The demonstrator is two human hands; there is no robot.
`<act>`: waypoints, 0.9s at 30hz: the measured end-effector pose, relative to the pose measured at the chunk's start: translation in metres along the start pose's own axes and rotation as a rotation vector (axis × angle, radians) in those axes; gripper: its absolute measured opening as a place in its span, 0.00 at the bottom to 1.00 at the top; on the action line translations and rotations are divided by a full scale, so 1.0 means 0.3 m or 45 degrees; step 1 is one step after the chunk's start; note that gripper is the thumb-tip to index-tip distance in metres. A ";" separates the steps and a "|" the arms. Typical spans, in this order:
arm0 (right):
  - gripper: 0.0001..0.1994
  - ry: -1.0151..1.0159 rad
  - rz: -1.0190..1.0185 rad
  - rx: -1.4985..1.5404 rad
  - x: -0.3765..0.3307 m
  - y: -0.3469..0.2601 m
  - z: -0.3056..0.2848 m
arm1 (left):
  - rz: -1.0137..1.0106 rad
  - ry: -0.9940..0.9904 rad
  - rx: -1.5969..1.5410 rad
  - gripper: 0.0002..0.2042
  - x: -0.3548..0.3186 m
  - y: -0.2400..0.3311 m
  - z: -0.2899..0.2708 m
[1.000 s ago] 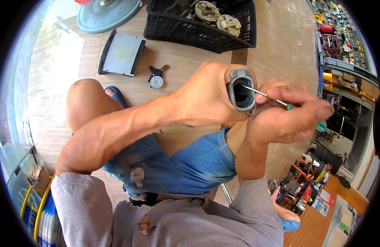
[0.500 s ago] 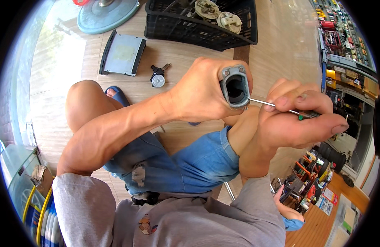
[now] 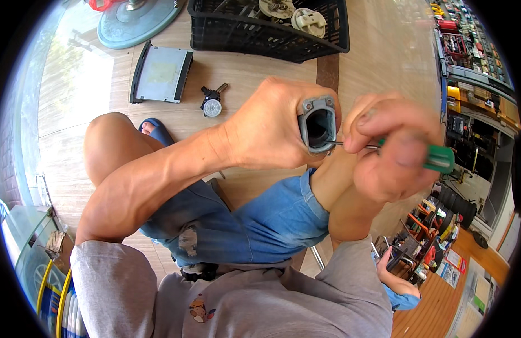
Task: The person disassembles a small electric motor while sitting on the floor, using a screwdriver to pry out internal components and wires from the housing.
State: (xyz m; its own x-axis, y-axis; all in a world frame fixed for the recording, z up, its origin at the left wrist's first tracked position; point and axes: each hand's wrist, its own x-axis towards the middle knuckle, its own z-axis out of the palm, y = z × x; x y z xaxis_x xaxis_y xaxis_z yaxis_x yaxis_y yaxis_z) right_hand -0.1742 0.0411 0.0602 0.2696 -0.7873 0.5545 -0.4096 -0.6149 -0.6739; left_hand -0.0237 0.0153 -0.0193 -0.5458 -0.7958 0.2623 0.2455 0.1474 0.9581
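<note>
My left hand (image 3: 272, 124) is wrapped around a hollow grey metal housing (image 3: 330, 115), its dark open end turned up toward me. My fingers hide most of the housing's body. On the right, my right hand (image 3: 393, 146) grips a screwdriver with a green handle (image 3: 440, 159); the hand is partly smeared by motion. The thin shaft (image 3: 350, 144) runs leftward, and its tip meets the lower right rim of the housing. Whether the tip sits in a screw there I cannot tell.
Beyond my hands, a black plastic crate (image 3: 266, 35) holds round pale parts. On the tiled floor lie a flat metal box unit (image 3: 160, 73) and a small motor-like part (image 3: 213, 102). A round blue-grey base (image 3: 133, 25) stands far left. Another person's arm (image 3: 393, 276) shows at right by a cluttered wooden table (image 3: 432, 304).
My right hand has turned and shifted a little left, bringing the screwdriver's green handle into sight. The shaft now lies more level. My left hand still holds the housing, slightly further left.
</note>
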 end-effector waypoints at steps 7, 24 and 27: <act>0.16 -0.187 0.123 0.305 0.017 -0.005 -0.025 | -0.008 -0.021 -0.050 0.11 -0.007 0.005 0.000; 0.18 -0.320 0.158 0.380 -0.001 -0.040 -0.062 | 0.041 -0.106 0.055 0.14 -0.012 0.044 -0.025; 0.18 -0.352 0.154 0.381 -0.004 -0.046 -0.069 | 0.080 -0.089 0.068 0.15 -0.011 0.037 -0.023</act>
State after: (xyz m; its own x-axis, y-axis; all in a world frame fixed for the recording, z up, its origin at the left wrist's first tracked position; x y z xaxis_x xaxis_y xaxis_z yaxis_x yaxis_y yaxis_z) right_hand -0.1868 0.0515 0.0791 0.4755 -0.8120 0.3384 -0.1928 -0.4715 -0.8605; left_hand -0.0135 0.0155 -0.0104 -0.5856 -0.7415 0.3276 0.2388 0.2284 0.9438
